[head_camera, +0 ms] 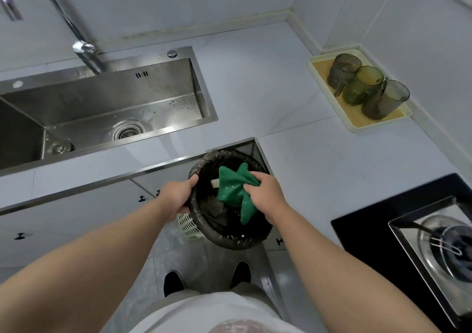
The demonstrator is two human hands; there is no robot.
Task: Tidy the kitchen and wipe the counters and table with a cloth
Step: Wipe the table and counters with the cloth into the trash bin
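Below the pale counter [268, 82], a round bin [229, 233] with a crinkled black liner is gripped at its rim by the left hand [178, 194]; the right hand [268, 194] pinches a nubby green cloth [235, 189] over its mouth.

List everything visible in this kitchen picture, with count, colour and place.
counter: one, pale grey, around the sink
sink: one, steel, set in the counter at left
tap: one, chrome, behind the sink
tray: one, cream, on the counter at right
glass mugs: three, dark and green tinted, on the tray
hob: one, black, at lower right
bin: one, black liner, below the counter edge
cloth: one, green, over the bin
shoes: two, black, on the floor
left hand: one, grips the bin rim
right hand: one, grips the cloth
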